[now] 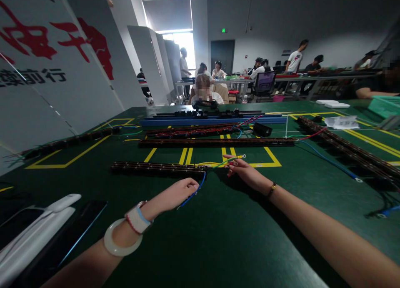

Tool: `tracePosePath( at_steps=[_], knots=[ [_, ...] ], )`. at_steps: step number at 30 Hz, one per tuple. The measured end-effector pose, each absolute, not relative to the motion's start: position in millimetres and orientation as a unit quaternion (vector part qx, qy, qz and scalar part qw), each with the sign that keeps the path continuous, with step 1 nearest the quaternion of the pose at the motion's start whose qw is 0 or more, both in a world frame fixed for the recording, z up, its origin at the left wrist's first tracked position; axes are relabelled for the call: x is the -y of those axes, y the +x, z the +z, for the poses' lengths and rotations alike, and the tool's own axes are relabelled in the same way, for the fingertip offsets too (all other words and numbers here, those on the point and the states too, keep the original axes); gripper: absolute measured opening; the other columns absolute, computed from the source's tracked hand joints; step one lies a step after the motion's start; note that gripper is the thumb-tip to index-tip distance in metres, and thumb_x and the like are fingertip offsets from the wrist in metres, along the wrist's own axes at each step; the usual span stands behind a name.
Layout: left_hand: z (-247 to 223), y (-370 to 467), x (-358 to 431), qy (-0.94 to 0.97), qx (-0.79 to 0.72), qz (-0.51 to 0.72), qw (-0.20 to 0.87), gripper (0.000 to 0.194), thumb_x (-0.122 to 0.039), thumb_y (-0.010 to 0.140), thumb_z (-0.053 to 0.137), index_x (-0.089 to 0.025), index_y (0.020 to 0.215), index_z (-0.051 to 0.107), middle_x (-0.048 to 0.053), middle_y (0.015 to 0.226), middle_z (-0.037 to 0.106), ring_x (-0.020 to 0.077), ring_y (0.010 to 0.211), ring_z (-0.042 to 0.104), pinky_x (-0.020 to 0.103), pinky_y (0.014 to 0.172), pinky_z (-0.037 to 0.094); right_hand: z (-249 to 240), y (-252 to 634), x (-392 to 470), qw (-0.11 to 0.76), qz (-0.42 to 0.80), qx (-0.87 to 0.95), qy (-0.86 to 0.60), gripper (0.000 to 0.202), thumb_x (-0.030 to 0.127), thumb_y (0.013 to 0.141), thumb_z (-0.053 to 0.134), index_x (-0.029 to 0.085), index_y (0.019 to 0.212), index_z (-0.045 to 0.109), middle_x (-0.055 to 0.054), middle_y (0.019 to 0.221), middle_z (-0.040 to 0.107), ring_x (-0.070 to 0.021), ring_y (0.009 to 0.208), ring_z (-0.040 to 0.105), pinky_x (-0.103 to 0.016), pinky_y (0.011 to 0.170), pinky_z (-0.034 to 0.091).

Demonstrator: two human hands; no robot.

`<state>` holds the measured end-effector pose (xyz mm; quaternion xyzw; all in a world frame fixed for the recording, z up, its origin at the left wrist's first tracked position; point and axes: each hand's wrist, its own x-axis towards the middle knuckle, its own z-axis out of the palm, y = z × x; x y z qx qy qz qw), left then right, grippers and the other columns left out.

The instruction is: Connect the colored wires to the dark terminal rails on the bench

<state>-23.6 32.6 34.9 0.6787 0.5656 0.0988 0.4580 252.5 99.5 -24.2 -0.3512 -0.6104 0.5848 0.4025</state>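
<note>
Curling closed on the blue wire (204, 179), the left hand (183, 191) is resting on the near side of the short dark strip (156, 168), close to its right end, probably so that this lead is bending towards the person, apart from the others. The right hand (245, 172) is reaching in just past the strip's right end, its fingers loosely spreading around the yellow-green wire (225, 160) and a red-sleeved terminal (231, 164); whether it is gripping either firmly, I cannot tell. The strip itself is lying flat on the green counter (200, 246), seemingly so the counter is bearing its weight while both hands are dealing with the loose leads. Beyond the strip, a longer dark strip (218, 143) is stretching roughly parallel to it, and a blue rail (212, 121) is sitting farther off
</note>
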Motion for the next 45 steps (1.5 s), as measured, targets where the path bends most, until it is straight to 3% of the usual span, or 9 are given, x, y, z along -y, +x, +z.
tracePosePath(
  at_steps=[4, 8, 12, 16, 20, 24, 29, 39, 45],
  knots=[
    [30.9, -17.4, -31.5, 0.623, -0.5, 0.136, 0.586, 0.043, -0.048, 0.084, 0.049, -0.015, 0.112, 0.056, 0.009, 0.11, 0.061, 0.0161, 0.094, 0.059, 0.03, 0.084, 0.046, -26.1, 254.7, -99.8, 0.403, 0.621, 0.595, -0.312, 0.034, 0.025, 0.085, 0.046, 0.017, 0.117, 0.057, -0.009, 0.104, 0.063, -0.0169, 0.085, 0.061, -0.034, 0.085, 0.046],
    [27.4, -4.5, -28.2, 0.468, -0.413, 0.196, 0.756, 0.043, -0.041, 0.087, 0.05, -0.011, 0.118, 0.05, 0.016, 0.121, 0.058, 0.0196, 0.107, 0.059, 0.036, 0.098, 0.042, -22.4, 256.6, -96.7, 0.38, 0.625, 0.607, -0.311, 0.036, 0.024, 0.088, 0.035, 0.016, 0.116, 0.057, -0.011, 0.111, 0.061, -0.0192, 0.094, 0.06, -0.037, 0.091, 0.044],
    [18.1, 19.5, -30.8, 0.319, -0.357, 0.255, 0.84, 0.049, -0.039, 0.091, 0.043, -0.004, 0.126, 0.043, 0.023, 0.129, 0.051, 0.0229, 0.113, 0.057, 0.039, 0.105, 0.037, -21.7, 260.2, -96.4, 0.37, 0.626, 0.632, -0.267, 0.032, 0.03, 0.088, 0.043, 0.017, 0.111, 0.062, -0.01, 0.107, 0.062, -0.0204, 0.097, 0.058, -0.037, 0.091, 0.044],
    [5.9, 50.5, -37.9, 0.229, -0.34, 0.324, 0.853, 0.054, -0.04, 0.091, 0.043, 0.0, 0.127, 0.04, 0.027, 0.13, 0.046, 0.026, 0.114, 0.055, 0.039, 0.105, 0.036, -21.6, 263.3, -98.0, 0.331, 0.594, 0.694, -0.237, 0.024, 0.031, 0.085, 0.052, 0.018, 0.095, 0.071, -0.006, 0.104, 0.062, -0.0186, 0.099, 0.056, -0.034, 0.093, 0.04],
    [2.2, 74.9, -41.6, 0.203, -0.335, 0.392, 0.833, 0.038, -0.031, 0.093, 0.04, -0.003, 0.117, 0.049, 0.022, 0.12, 0.054, 0.0225, 0.112, 0.055, 0.038, 0.105, 0.035, -17.1, 262.0, -95.2, 0.31, 0.587, 0.701, -0.261, 0.027, 0.035, 0.087, 0.051, 0.017, 0.094, 0.071, -0.006, 0.105, 0.062, -0.0178, 0.099, 0.055, -0.034, 0.093, 0.04],
    [6.6, 83.9, -40.8, 0.191, -0.361, 0.426, 0.807, 0.028, -0.03, 0.094, 0.039, -0.01, 0.109, 0.053, 0.015, 0.107, 0.059, 0.0203, 0.104, 0.057, 0.041, 0.103, 0.036, -14.9, 256.1, -93.3, 0.306, 0.607, 0.664, -0.313, 0.03, 0.035, 0.08, 0.065, 0.017, 0.104, 0.065, -0.005, 0.104, 0.064, -0.0158, 0.093, 0.058, -0.033, 0.089, 0.043],
    [7.0, 83.2, -40.6, 0.202, -0.362, 0.408, 0.813, 0.031, -0.033, 0.095, 0.037, -0.01, 0.11, 0.051, 0.015, 0.106, 0.059, 0.0191, 0.1, 0.058, 0.038, 0.099, 0.037, -18.8, 251.1, -98.5, 0.289, 0.583, 0.651, -0.391, 0.046, 0.038, 0.077, 0.067, 0.016, 0.116, 0.06, -0.007, 0.104, 0.065, -0.014, 0.085, 0.06, -0.031, 0.082, 0.046],
    [-6.5, 83.0, -46.9, 0.278, -0.286, 0.394, 0.828, 0.037, -0.041, 0.095, 0.034, -0.013, 0.11, 0.053, 0.012, 0.101, 0.062, 0.0157, 0.09, 0.059, 0.032, 0.088, 0.041, -11.3, 235.1, -90.6, 0.221, 0.567, 0.682, -0.404, 0.036, 0.042, 0.076, 0.066, 0.01, 0.091, 0.066, -0.004, 0.078, 0.065, -0.0104, 0.062, 0.055, -0.024, 0.061, 0.045],
    [-6.2, 80.3, -46.7, 0.263, -0.287, 0.39, 0.835, 0.035, -0.039, 0.095, 0.035, -0.014, 0.107, 0.056, 0.011, 0.103, 0.062, 0.0155, 0.093, 0.058, 0.031, 0.088, 0.041, -2.9, 225.7, -77.6, 0.207, 0.4, 0.781, -0.432, 0.02, 0.032, 0.08, 0.061, 0.012, 0.079, 0.067, -0.001, 0.07, 0.064, -0.0097, 0.058, 0.052, -0.021, 0.054, 0.037]
  ],
)
